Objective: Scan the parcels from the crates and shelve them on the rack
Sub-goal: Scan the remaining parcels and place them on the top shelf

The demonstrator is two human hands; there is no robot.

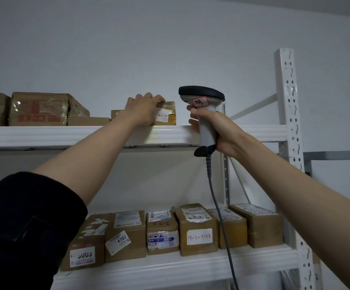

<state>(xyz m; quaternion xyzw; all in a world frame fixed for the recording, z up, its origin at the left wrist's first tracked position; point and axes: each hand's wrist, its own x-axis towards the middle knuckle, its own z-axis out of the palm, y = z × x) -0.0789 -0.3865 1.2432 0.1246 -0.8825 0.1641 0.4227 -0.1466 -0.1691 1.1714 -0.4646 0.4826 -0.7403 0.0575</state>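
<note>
Cardboard parcel (165, 114) going onto the rack's (285, 130) top shelf (65, 135).

It sat at the shelf's front edge, just beside a lower box; the left hand (142, 109) lay over its top corner, fingers curled round it. The right hand (214, 130), apart from the left, gripped the scanner (203, 101) upright. This looked like the shelving step; next, likely, letting go and fetching another parcel to scan.

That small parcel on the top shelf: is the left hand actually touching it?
Touching. The head view shows the left hand with fingers curled over the small parcel's top edge on the top shelf.
</note>
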